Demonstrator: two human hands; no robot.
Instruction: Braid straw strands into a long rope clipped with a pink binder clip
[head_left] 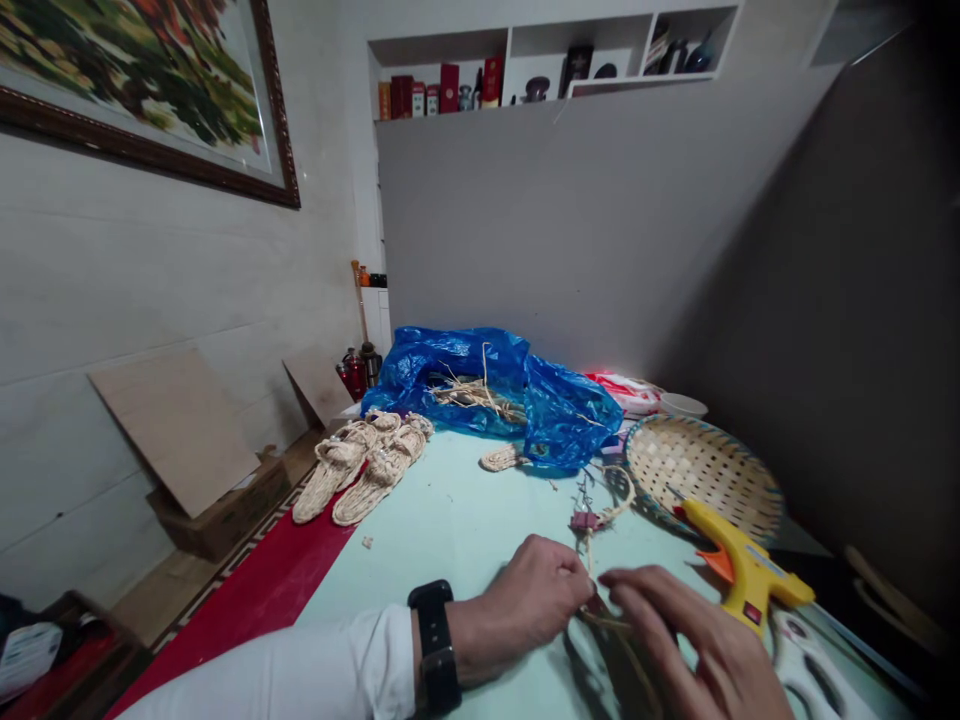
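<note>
My left hand (525,602), with a black watch on its wrist, is closed in a pinch on a thin straw cord (589,555). This cord runs back to a maroon clip-like block (585,521), where a pale braided loop (625,492) lies. Just right of it, my right hand (701,640) has its fingers stretched and slightly apart beside the cord; its thumb is hidden. Loose straw strands hang below, between both hands. A yellow glue gun (742,560) lies beyond my right hand, near white-handled scissors (814,665).
Woven straw sandals (375,468) stand at the left on a red strip (247,610). A blue plastic bag (457,350) with straw lies at the back, near a small woven sole (501,458). At the right is a bamboo basket (705,465), with a white bowl (682,405) behind.
</note>
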